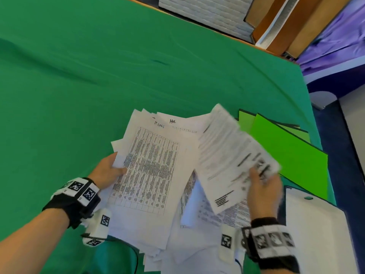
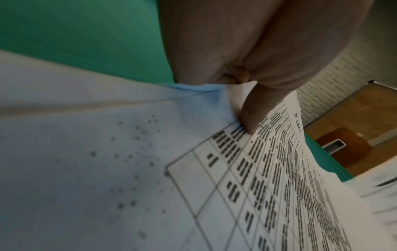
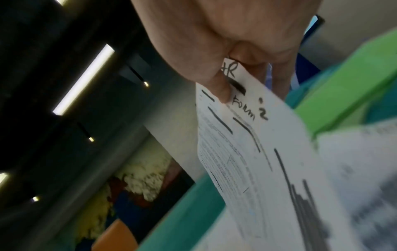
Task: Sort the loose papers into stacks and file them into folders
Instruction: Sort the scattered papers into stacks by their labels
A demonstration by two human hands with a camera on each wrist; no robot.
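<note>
While my left hand (image 1: 107,171) grips the near-left edge of a sheet printed with a table (image 1: 150,169), thumb (image 2: 249,117) pressed on its printed face and handwritten "IT LOGS" at its top, my right hand (image 1: 263,186) pinches one corner of a second sheet, the HR form (image 1: 231,153), thumb on top and fingers (image 3: 279,81) beneath; that sheet is lifted off the pile, tilted and blurred. Item: loose papers (image 1: 177,240), a fanned, overlapping heap on the green cloth of the tabletop (image 1: 79,76), directly in front of me, one sheet near the far edge marked "HR" by hand. Item: green folders (image 1: 286,147), several overlapping, lying flat just right of the heap, partly under the lifted sheet in the head view. Item: white folder (image 1: 316,224) with dark edging, at the near-right corner, beside my right wrist. Item: brown panels (image 1: 296,20) and white brick wall (image 1: 207,12) beyond the far edge.
</note>
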